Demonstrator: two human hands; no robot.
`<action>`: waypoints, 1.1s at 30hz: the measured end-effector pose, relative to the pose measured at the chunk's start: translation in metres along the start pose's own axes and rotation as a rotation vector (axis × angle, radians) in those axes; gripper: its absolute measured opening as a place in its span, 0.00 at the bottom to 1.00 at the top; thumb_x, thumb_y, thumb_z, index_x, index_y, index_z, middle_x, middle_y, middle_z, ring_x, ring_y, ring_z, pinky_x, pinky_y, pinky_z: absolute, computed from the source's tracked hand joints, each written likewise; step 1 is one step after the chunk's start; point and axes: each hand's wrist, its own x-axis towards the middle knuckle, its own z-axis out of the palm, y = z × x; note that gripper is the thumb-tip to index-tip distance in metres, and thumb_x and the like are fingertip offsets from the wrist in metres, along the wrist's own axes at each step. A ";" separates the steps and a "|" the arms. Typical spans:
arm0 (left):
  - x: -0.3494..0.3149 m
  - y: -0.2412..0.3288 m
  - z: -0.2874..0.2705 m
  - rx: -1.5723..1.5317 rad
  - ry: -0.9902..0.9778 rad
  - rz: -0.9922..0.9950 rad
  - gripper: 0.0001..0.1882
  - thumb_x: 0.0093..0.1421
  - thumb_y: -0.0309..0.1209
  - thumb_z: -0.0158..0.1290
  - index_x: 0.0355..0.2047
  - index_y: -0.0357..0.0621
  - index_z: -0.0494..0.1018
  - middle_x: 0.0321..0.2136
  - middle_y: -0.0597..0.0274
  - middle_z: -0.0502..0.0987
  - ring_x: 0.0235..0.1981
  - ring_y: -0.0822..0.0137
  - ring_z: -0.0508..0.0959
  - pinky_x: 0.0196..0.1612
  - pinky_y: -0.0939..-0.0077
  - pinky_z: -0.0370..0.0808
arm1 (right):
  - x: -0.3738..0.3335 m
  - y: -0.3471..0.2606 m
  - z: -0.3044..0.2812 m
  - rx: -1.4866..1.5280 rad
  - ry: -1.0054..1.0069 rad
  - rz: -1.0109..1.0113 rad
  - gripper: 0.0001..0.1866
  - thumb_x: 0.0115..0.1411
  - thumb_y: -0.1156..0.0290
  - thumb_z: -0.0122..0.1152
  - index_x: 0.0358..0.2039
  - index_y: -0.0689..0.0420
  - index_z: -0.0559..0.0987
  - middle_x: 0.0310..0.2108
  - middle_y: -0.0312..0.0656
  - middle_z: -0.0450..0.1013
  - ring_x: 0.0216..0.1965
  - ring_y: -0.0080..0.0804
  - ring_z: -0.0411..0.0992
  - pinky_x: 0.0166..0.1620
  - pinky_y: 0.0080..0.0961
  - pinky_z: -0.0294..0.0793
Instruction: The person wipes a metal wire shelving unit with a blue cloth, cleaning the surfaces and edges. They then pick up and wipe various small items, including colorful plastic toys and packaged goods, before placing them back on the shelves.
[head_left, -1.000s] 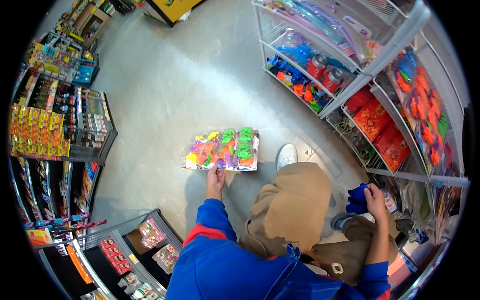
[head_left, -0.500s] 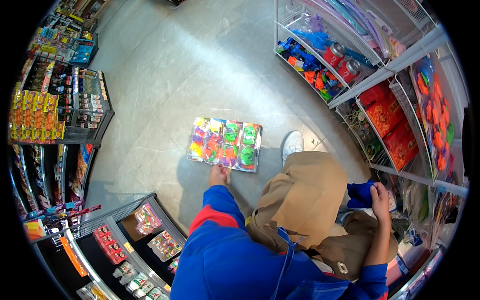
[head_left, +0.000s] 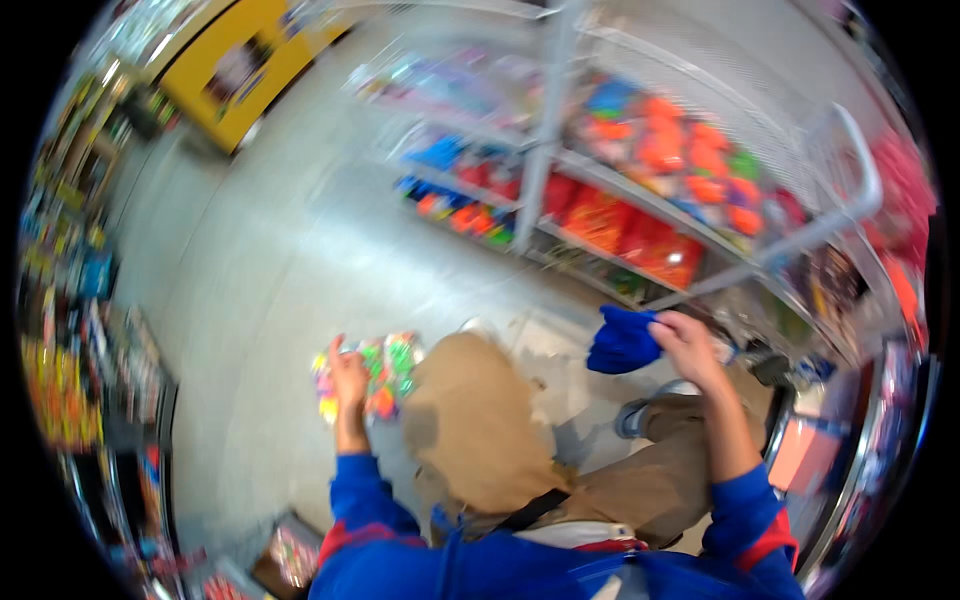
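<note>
My right hand (head_left: pixel 688 345) is closed on the gathered edge of a dark blue cloth (head_left: pixel 622 342), which hangs to its left above the floor. What kind of cloth piece it is, I cannot make out. At lower left, my left hand (head_left: pixel 347 374) is over a flat pack of bright little toys (head_left: pixel 388 372) in several colours. Its fingers look apart, with the index finger stretched out, though blur softens them. The hand and wrist cover the middle of the pack, so whether they touch it is unclear.
A white wire shelf rack (head_left: pixel 536 190) with bagged toys and red packs stands ahead and right. Product shelves (head_left: pixel 105 380) line the left. A yellow stand (head_left: pixel 225 75) is at the far left. My bent knee (head_left: pixel 475 415) rises between my arms above the grey floor (head_left: pixel 240 300).
The view has turned right toward the rack. My left hand's fingers have left the toy pack's near edge and now show over it. My right hand still holds the blue cloth, now farther forward.
</note>
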 end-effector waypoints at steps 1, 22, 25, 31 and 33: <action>-0.024 0.092 0.020 -0.007 -0.044 0.084 0.23 0.62 0.27 0.50 0.58 0.42 0.63 0.29 0.64 0.73 0.26 0.76 0.73 0.27 0.82 0.73 | 0.002 0.002 -0.003 0.192 0.056 -0.015 0.09 0.61 0.67 0.58 0.33 0.60 0.78 0.24 0.37 0.72 0.27 0.22 0.68 0.31 0.24 0.69; -0.241 0.300 0.303 0.003 -0.815 0.718 0.12 0.63 0.29 0.54 0.44 0.35 0.74 0.31 0.67 0.77 0.31 0.78 0.73 0.34 0.83 0.72 | -0.028 0.040 -0.012 1.238 -0.127 0.298 0.09 0.64 0.67 0.49 0.39 0.52 0.77 0.30 0.29 0.73 0.31 0.17 0.70 0.35 0.16 0.66; -0.251 0.302 0.309 0.113 -0.740 0.889 0.12 0.63 0.29 0.54 0.45 0.36 0.73 0.33 0.67 0.76 0.32 0.79 0.73 0.33 0.84 0.71 | -0.036 0.032 -0.014 1.146 -0.070 0.316 0.09 0.63 0.67 0.50 0.38 0.54 0.78 0.30 0.29 0.73 0.31 0.17 0.70 0.35 0.17 0.67; -0.257 0.318 0.310 0.065 -0.780 0.613 0.09 0.61 0.31 0.56 0.35 0.36 0.76 0.22 0.63 0.76 0.24 0.74 0.72 0.30 0.77 0.71 | -0.033 0.042 -0.013 0.820 -0.423 0.339 0.13 0.62 0.64 0.53 0.44 0.56 0.77 0.31 0.34 0.76 0.31 0.22 0.73 0.35 0.26 0.72; -0.256 0.320 0.304 0.164 -0.904 0.707 0.09 0.61 0.31 0.56 0.35 0.36 0.76 0.24 0.61 0.76 0.25 0.71 0.74 0.31 0.76 0.72 | -0.034 0.030 -0.019 0.849 -0.413 0.307 0.15 0.63 0.64 0.51 0.47 0.56 0.76 0.34 0.34 0.76 0.34 0.23 0.74 0.37 0.25 0.73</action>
